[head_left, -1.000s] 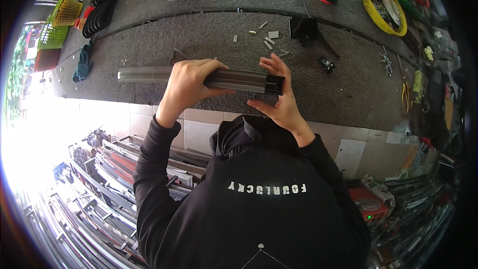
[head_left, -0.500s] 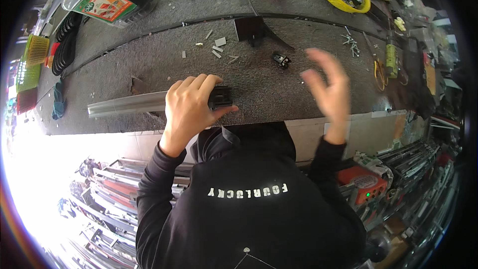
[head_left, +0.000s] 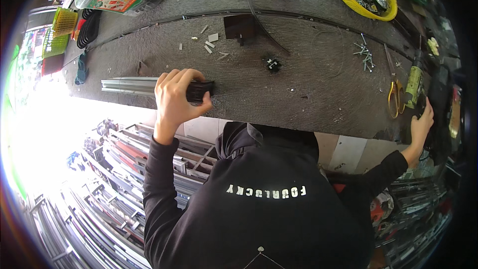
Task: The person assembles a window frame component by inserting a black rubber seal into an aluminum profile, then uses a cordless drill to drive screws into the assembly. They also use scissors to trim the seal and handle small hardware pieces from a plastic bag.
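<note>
- The grey profile [head_left: 128,85] lies along the near edge of the counter [head_left: 279,100], so it could tip or slide off if the left hand [head_left: 174,98] loosens; whether it rests on the surface or hovers just above cannot be told.
- With the hold so near the black end [head_left: 200,91], the long left part is unsupported by any hand and could swing round under a push.
- The right hand [head_left: 422,122] is close to the scissors [head_left: 393,100]; a careless sweep could catch their handles or knock the green tool [head_left: 414,87].
- Loose screws [head_left: 366,55] lie further in and might scatter if something is dragged across them.
- Left pose: forearm rising from below, fingers arched over the profile, thumb along its near side; this grip pinches the profile.
- Right pose: arm stretched far out to the right, fingers pointing away from the body, at the tool's lower end; whether that grip has closed on anything cannot be told.
</note>
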`<state>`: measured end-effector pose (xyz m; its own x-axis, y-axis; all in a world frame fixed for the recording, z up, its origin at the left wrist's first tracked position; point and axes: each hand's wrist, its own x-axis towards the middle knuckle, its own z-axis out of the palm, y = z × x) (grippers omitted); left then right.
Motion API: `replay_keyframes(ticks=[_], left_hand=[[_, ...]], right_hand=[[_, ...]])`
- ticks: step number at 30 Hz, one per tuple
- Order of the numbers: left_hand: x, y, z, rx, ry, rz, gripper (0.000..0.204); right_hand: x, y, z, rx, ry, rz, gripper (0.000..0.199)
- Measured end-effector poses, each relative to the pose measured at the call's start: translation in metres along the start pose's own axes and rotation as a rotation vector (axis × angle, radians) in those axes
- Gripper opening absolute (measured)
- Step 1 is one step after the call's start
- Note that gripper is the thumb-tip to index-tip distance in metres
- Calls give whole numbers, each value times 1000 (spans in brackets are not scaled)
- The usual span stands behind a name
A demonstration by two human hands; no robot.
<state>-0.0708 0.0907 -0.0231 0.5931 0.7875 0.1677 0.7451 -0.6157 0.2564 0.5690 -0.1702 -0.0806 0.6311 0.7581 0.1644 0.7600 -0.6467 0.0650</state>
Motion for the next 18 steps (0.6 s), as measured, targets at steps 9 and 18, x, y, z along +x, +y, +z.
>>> replay_keyframes(ticks=[9,18], left_hand=[[42,70,-3,53,169,201,38],[168,254,167,-315,171,559,21]], right_hand=[[30,-23,-3,100,83,-194,88],[-1,6,-11,494,209,-202,73]])
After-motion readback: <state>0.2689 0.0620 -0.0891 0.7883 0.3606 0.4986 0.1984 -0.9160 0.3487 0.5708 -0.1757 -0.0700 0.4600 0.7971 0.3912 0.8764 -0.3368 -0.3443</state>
